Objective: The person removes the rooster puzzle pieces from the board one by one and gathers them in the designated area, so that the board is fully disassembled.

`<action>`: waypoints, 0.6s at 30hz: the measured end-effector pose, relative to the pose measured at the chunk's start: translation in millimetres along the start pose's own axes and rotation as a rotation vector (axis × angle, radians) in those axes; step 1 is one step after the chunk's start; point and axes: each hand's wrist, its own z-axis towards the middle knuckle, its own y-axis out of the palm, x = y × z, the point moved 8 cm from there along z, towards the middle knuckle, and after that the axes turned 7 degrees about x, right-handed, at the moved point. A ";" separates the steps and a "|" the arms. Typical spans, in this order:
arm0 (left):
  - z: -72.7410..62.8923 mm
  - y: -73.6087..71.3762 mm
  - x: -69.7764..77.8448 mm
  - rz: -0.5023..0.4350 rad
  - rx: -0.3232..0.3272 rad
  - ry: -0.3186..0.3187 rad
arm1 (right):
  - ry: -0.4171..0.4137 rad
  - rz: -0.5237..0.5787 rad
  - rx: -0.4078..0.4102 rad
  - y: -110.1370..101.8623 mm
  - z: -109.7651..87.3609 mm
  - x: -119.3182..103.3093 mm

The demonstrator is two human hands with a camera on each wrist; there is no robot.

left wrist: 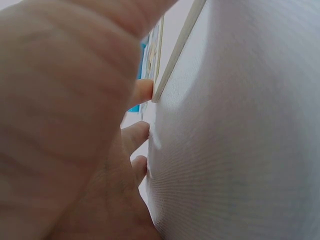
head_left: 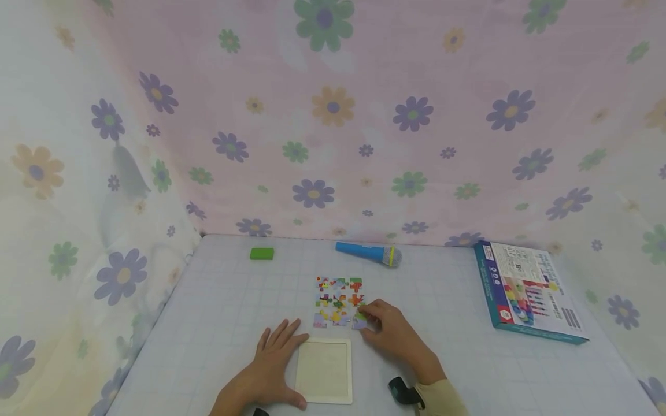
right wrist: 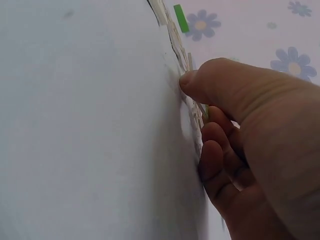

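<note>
Several colourful jigsaw puzzle pieces lie in spaced rows on the table. At their lower right corner my right hand pinches a puzzle piece between thumb and curled fingers. In the right wrist view that piece shows only as a thin edge by the fingertips. A cream square puzzle tray lies nearer me, below the pieces. My left hand rests on the table with spread fingers, its index finger and thumb touching the tray's left side. The left wrist view shows a fingertip against the tray's corner.
A blue toy microphone lies behind the pieces, and a green block stands at the back left. On the right is a flat printed box. Flowered cloth walls in the table's back and sides.
</note>
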 end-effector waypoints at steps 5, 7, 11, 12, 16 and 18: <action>0.2 1.9 -1.3 0.000 0.000 0.000 | -0.022 -0.006 0.004 1.2 4.2 1.1; 0.1 2.1 -1.4 -0.002 0.000 -0.002 | -0.029 -0.017 0.003 1.7 5.6 1.0; -0.2 2.3 -1.4 0.000 0.001 -0.005 | -0.024 -0.039 -0.003 1.2 6.9 -1.0; -0.4 1.7 -0.8 0.000 0.003 -0.003 | -0.021 -0.041 -0.004 0.8 7.1 -1.6; -0.6 0.6 0.3 0.009 0.008 0.003 | 0.003 -0.044 -0.009 -0.3 6.9 -2.5; -0.6 0.1 0.7 0.013 0.009 0.006 | 0.008 -0.045 -0.012 -0.4 6.8 -2.6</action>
